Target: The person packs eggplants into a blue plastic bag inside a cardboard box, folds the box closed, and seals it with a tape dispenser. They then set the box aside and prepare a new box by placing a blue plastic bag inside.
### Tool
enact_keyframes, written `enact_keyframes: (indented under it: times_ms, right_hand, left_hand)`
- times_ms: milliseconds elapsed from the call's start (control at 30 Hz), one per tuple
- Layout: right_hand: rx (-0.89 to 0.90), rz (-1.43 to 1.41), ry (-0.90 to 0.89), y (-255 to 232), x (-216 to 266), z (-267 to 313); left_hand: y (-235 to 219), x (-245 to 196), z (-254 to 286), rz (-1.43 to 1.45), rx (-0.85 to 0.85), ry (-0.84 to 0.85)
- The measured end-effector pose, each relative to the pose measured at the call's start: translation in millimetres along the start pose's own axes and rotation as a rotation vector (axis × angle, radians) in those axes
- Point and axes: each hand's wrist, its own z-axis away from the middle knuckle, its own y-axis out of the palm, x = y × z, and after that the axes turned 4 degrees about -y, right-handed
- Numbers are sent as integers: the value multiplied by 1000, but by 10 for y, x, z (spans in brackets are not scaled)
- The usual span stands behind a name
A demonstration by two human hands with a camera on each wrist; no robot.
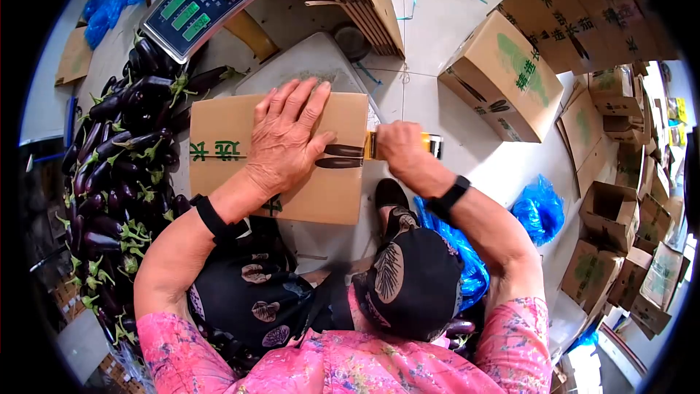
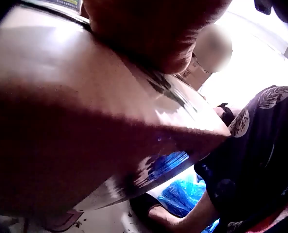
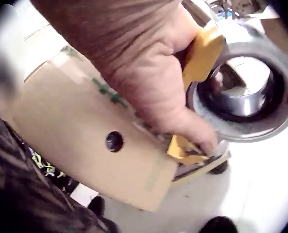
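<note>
A closed cardboard box (image 1: pixel 219 120), printed with green characters and dark eggplants, lies before the person on a pale platform (image 1: pixel 310 58). The left hand (image 1: pixel 288 131) rests on its top, fingers extended and spread a little. At the box's right end, the right hand (image 1: pixel 405 149) grips a yellow tape dispenser (image 3: pixel 202 56). In the right wrist view its large roll of tape (image 3: pixel 276 119) shows beyond the fingers, and the box's side (image 3: pixel 81 116) has a round hole with something dark inside. The left wrist view shows the left hand (image 2: pixel 153 34) on the glossy, taped-looking box surface (image 2: pixel 51 58).
A heap of eggplants (image 1: pixel 109 197) lies along the left. Behind it stands a scale display (image 1: pixel 208 7). Flattened cartons (image 1: pixel 357 0) lean at the back. A closed box (image 1: pixel 503 76) and several open boxes (image 1: pixel 609 215) stand to the right, near a blue plastic bag (image 1: pixel 539 208).
</note>
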Motion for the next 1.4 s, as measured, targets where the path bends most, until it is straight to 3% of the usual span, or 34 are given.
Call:
enact_keyframes:
  times_ms: [33, 67, 167, 233, 267, 333, 400, 433, 467, 500, 533, 567, 600, 633, 733, 767, 833, 867, 900, 967, 1033, 1100, 1200, 1267, 1367, 1400]
  right_hand:
    - [170, -409, 256, -105, -132, -28]
    - [220, -478, 378, -57, -233, 56]
    - [234, -719, 606, 165, -430, 543]
    - [231, -828, 716, 559, -410, 846]
    - [278, -755, 725, 702, -350, 959]
    - [-105, -644, 698, 759, -138, 986]
    - [-230, -1017, 777, 524, -69, 667]
    - [-326, -1214, 799, 399, -27, 489]
    - [-327, -1443, 805, 139, 25, 300]
    - [-497, -1543, 660, 189, 131, 137]
    - [-520, -1688, 685, 208, 250, -86]
    - [-458, -1785, 696, -201, 277, -232]
    - [-537, -1881, 724, -11, 303, -428]
    - [-609, -1983, 740, 229, 261, -547]
    - [-454, -2354, 575, 314, -8, -493]
    - [-406, -2393, 569, 319, -29, -438]
    - [-386, -2470, 553, 351, 2, -422]
    - [-423, -2505, 541, 363, 31, -465]
    - [-494, -2463, 760, 319, 88, -484]
    - [-227, -2589, 955, 23, 57, -367]
    - [-245, -2529, 984, 106, 63, -402]
    - [-269, -2326, 941, 795, 162, -474]
    - [-311, -2421, 932, 988, 290, -348]
    - [-353, -2382, 855, 1404, 405, -297]
    - [-281, -2605, 834, 1320, 475, -163]
    - [-145, -2650, 931, 806, 324, -60]
  left_hand:
    - [-7, 8, 3, 11, 3, -5]
    - [-14, 17, 4, 23, 8, -8]
    - [-141, 183, -16, 517, -78, -100]
    - [-364, 501, -43, 534, -181, -101]
    - [-459, 674, 6, 483, -217, -183]
    - [-521, 1267, 219, 446, -215, -371]
    - [-456, 1681, 583, 948, -98, -719]
    - [-297, 1880, 773, 1287, -99, -790]
    - [-217, 1833, 910, 1374, -89, -836]
    - [-154, 1693, 1046, 1669, 37, -1068]
    - [128, 1678, 1160, 1762, -172, -1111]
    - [58, 1582, 1192, 1870, 12, -955]
    - [11, 1402, 1150, 1873, 61, -990]
    - [14, 1224, 1180, 1848, 37, -1029]
    - [214, 1099, 1239, 1830, -33, -1098]
    - [221, 1198, 1273, 1832, 137, -976]
    - [212, 1253, 1308, 1803, 159, -969]
    - [218, 1236, 1308, 1794, 122, -1001]
    - [222, 1223, 1326, 1787, 109, -1021]
    - [218, 1206, 1364, 1762, 99, -1057]
    - [184, 1200, 1394, 1754, 93, -1062]
    - [183, 1196, 1414, 1742, 96, -1070]
    - [186, 1181, 1287, 1717, 105, -1053]
    - [162, 1153, 1202, 1707, 111, -1038]
    - [88, 1066, 1048, 1674, 123, -1011]
    - [42, 1044, 988, 1668, 127, -992]
